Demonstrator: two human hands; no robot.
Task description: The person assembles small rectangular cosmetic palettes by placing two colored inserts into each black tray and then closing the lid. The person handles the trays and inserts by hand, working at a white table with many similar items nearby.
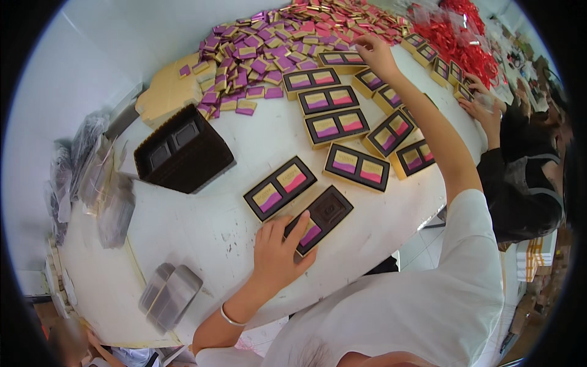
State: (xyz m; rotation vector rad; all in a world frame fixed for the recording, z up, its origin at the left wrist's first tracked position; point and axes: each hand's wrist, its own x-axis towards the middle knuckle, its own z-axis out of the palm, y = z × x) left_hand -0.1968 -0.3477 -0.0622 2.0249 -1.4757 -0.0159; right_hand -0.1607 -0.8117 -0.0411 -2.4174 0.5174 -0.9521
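My left hand (278, 255) is closed round the near end of a gift box (331, 208) with a dark two-slot insert. Its far slot is bare, and a purple-and-gold wrapped square (310, 235) lies in the near one, partly under my fingers. Just beyond lies a filled box (280, 188) with one purple and one pink square. My right hand (374, 54) reaches to the far side, over the edge of the heap of pink-and-gold squares (333, 27). Its fingertips are drawn together; whatever they hold is too small to make out.
Several filled boxes (336, 126) stand in rows to the right. A purple square heap (263, 58) covers the back. At left are a dark carton of inserts (186, 150) and clear plastic sleeves (170, 296). Red ribbon (461, 46) lies far right, near another person's hands (486, 113).
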